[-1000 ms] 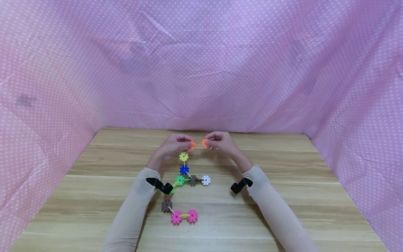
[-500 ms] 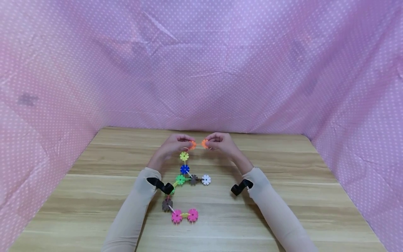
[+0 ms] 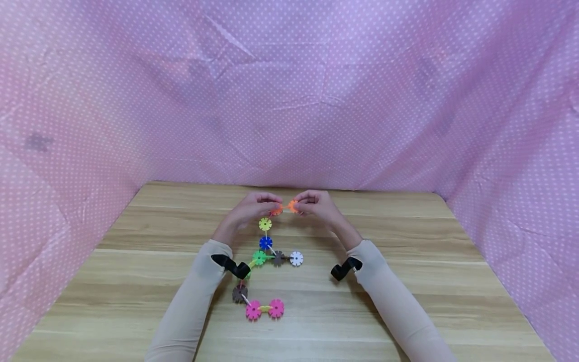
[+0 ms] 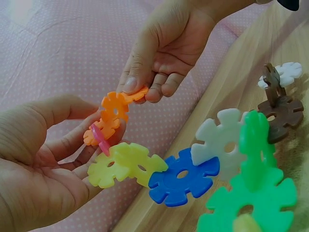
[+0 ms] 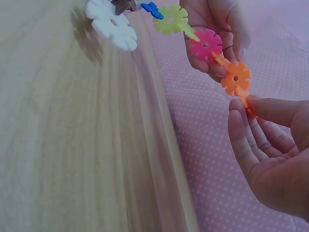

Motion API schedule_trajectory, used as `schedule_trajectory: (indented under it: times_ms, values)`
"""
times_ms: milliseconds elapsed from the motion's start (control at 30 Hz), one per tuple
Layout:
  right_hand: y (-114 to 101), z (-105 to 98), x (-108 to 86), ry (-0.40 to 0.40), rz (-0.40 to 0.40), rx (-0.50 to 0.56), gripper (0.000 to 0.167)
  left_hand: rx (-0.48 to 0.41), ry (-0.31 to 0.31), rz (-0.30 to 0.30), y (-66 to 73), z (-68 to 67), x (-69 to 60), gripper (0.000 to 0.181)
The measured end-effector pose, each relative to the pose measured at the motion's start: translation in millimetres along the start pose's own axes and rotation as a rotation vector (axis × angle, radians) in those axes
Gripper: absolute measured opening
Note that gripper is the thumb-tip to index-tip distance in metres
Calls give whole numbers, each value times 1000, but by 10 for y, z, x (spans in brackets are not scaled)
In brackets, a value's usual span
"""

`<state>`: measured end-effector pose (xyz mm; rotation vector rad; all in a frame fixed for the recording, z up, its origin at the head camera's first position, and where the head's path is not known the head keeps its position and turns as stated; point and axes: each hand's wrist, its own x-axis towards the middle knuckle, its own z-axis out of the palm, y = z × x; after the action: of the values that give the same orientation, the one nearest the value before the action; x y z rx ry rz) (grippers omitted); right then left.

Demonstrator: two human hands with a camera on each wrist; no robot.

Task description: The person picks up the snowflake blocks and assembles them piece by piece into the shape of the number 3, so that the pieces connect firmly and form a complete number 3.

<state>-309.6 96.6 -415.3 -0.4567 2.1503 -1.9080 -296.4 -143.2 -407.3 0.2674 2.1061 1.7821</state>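
Both hands hold the far end of a chain of slotted plastic snowflake discs above the table's back part. My left hand (image 3: 253, 207) pinches an orange snowflake disc (image 4: 104, 130) beside a pink disc (image 5: 206, 44). An upright orange disc (image 5: 236, 78) joins it to the end orange disc (image 3: 293, 206), which my right hand (image 3: 317, 205) grips between thumb and fingers. From the pink disc the chain runs toward the front through yellow discs (image 4: 123, 164), a blue disc (image 4: 183, 177) and green discs (image 4: 251, 203). The left sleeve and wrist camera partly cover it in the head view.
A side branch with a brown disc (image 3: 278, 258) and a white disc (image 3: 296, 259) points right. At the front lie another brown disc (image 3: 240, 293) and two pink discs (image 3: 265, 309). The wooden table (image 3: 384, 311) meets a pink dotted cloth (image 3: 289, 100) at its back and sides.
My left fingers have shifted slightly right over the orange disc, and the two gripped discs are a little closer together. The rest of the chain has barely moved.
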Motion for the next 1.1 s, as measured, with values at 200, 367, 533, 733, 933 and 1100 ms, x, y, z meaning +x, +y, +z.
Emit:
schedule_trajectory:
  times_ms: [200,367,533,733,933,1100]
  values:
    - [-3,4,-2,3,2,8,24,23,4,-14,-7,15,10,43]
    - [-21,4,-10,3,0,5,25,0,17,-16,1,28,7,34]
    - [-17,-2,-12,7,5,5,26,-45,17,-23,-6,29,15,33]
    - [5,-4,-9,7,-10,3,25,-51,35,-45,-2,33,17,44]
    - [11,-3,-8,8,-25,-4,23,-55,41,-52,-3,34,21,37]
    - [5,2,-14,7,-34,-6,23,-59,50,-49,-2,35,15,27]
